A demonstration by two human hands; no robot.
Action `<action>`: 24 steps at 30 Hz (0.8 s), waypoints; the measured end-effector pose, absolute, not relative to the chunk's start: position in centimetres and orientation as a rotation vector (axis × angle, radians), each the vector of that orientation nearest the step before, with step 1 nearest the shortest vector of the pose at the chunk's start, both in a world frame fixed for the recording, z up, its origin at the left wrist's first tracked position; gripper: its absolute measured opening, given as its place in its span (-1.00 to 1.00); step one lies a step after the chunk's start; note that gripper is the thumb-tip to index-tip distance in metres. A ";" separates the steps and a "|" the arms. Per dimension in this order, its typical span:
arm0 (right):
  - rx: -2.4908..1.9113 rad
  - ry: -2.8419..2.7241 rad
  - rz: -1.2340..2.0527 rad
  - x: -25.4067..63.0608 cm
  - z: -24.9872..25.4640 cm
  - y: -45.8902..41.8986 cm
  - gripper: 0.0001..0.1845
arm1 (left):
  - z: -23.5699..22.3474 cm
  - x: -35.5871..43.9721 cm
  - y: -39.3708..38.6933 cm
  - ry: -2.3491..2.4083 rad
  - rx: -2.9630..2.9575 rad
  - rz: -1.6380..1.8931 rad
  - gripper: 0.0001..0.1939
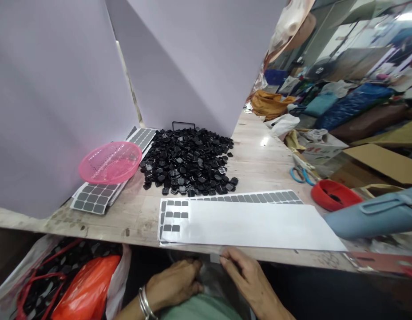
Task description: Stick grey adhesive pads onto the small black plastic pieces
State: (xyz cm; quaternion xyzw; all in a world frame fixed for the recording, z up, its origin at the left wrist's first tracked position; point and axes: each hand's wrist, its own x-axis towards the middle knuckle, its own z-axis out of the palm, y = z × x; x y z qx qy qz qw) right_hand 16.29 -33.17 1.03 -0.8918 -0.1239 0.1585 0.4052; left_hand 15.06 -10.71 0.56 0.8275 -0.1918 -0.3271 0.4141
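Observation:
Below the table's front edge, my left hand (179, 280) is closed with its fingers curled inward; what it holds, if anything, is hidden. My right hand (244, 273) pinches a small pale grey piece (215, 258) just under the edge, its kind too small to tell. Nearest to both hands is a white sheet of grey rounded stickers (259, 224), with only a few stickers left at its left end. Another sticker sheet (259, 197) shows from under it. Behind them lies a heap of small black pieces (189, 160), some with white markings.
A pink basket (111, 163) rests on more sticker sheets (94, 198) at left. Blue-handled scissors (302, 175), a red bowl (335, 195) and a blue-grey cylindrical case (375, 213) lie at right. Below left stands a bag of black pieces (59, 284). Pale panels (192, 58) rise behind.

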 end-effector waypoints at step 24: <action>-1.920 -0.079 0.373 17.2 2.1 -32.2 -0.66 | 3.2 25.5 -4.6 0.165 2.006 0.122 -0.67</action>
